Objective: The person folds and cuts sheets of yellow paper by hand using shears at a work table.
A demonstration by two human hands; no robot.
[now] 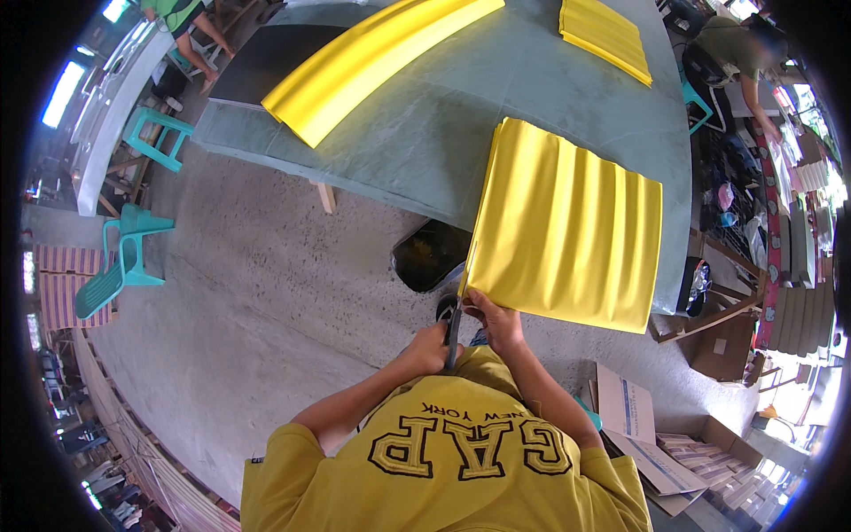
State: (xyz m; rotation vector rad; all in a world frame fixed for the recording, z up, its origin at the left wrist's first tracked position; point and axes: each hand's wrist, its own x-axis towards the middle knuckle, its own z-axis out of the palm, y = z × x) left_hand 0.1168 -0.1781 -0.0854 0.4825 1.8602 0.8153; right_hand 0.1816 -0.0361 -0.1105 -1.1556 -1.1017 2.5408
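Observation:
My left hand (429,348) is closed around the dark handles of a pair of scissors (454,330). Their blades point up at the near left corner of a folded stack of glossy yellow sheeting (567,226). At that same corner, my right hand (498,323) pinches the sheeting's near edge, beside the scissors. The stack lies partly on the grey-green table (425,168), its near part hanging past the edge toward me. Whether the blades are apart is too small to tell.
A long yellow roll (372,62) and another folded yellow stack (606,40) lie farther back on the table. Green plastic stools (160,135) and a green chair (124,257) stand left. Cardboard boxes (625,403) sit at lower right. Another person (740,53) works at far right.

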